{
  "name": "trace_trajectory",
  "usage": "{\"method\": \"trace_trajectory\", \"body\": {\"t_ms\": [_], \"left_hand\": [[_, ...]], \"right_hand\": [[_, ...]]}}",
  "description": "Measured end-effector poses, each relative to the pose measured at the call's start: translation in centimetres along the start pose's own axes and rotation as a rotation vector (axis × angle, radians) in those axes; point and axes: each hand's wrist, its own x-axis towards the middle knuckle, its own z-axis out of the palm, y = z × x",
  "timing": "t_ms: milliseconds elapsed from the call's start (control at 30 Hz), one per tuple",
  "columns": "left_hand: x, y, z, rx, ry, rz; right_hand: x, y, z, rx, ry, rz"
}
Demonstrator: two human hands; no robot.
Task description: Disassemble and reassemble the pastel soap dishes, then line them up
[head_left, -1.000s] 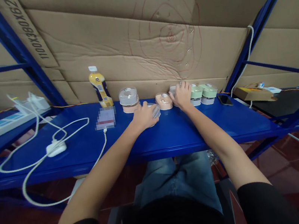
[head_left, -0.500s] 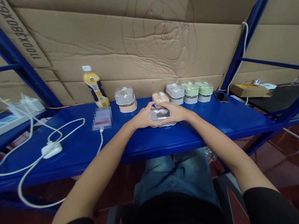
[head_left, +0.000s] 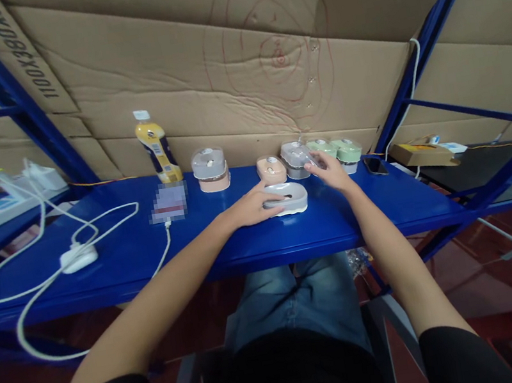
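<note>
A grey oval box (head_left: 292, 198) with a pale base sits near the front of the blue table, its top uncovered and a small dark slot showing inside. My left hand (head_left: 254, 206) grips the box's left end, thumb at the rear and fingers along the front. To the right and farther back, my right hand (head_left: 329, 170) pinches a clear plastic lid (head_left: 313, 160), partly lost against the boxes behind. Just beyond the grey box stands a peach box (head_left: 271, 169). A grey lidded box (head_left: 295, 154) and two green-topped boxes (head_left: 347, 151) are partly behind my right hand.
A stacked grey-and-peach box (head_left: 211, 169) stands farther left, near a yellow drink bottle (head_left: 156, 146). A white cable and adapter (head_left: 78, 257) lie on the left of the table (head_left: 226, 248). A phone (head_left: 375, 165) lies at the right, by a blue upright.
My right hand has left the grey box and moved right and back with the clear lid. My left hand stays on the box, whose top is now uncovered.
</note>
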Motion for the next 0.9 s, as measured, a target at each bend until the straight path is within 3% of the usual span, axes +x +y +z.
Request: {"method": "trace_trajectory", "body": {"t_ms": [100,267,400,633,900], "left_hand": [[0.1,-0.5,-0.3,-0.017,0.050,-0.014],[-0.3,-2.0,-2.3,-0.028,0.104,-0.120],[-0.6,-2.3,-3.1,-0.024,0.133,-0.170],[0.2,-0.5,-1.0,-0.113,0.171,-0.118],[0.9,-0.2,0.7,-0.215,0.182,-0.032]], "right_hand": [[-0.1,-0.2,0.4,-0.004,-0.003,-0.028],[-0.4,-0.6,0.4,-0.042,-0.016,-0.032],[-0.5,-0.8,0.0,-0.080,-0.088,-0.031],[-1.0,-2.2,1.4,-0.026,-0.323,-0.261],[-1.3,-3.6,4.3,-0.092,-0.442,-0.388]]}}
